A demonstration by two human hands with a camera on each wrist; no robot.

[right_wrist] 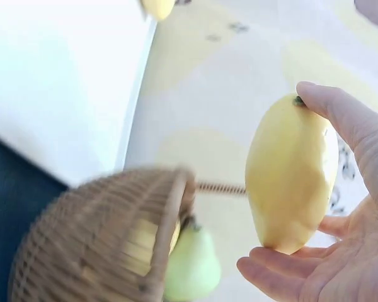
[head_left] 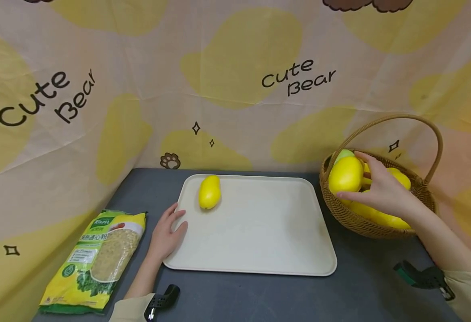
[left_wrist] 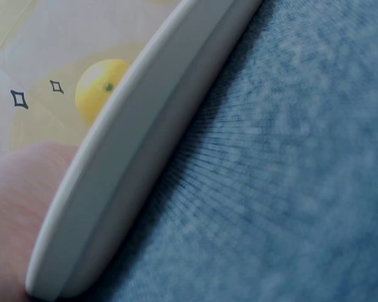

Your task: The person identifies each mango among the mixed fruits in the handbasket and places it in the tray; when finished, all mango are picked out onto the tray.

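Note:
My right hand grips a yellow mango over the left side of the wicker basket. In the right wrist view the thumb presses the stem end of that mango and the fingers support its other end. More yellow fruit and a green pear are in the basket. Another yellow mango lies at the upper left of the white tray. My left hand rests at the tray's left edge, its fingers relaxed over the rim.
A yellow and green Knorr bag lies on the grey table left of the tray. The basket's tall arched handle rises at the right. Behind everything hangs a patterned cloth.

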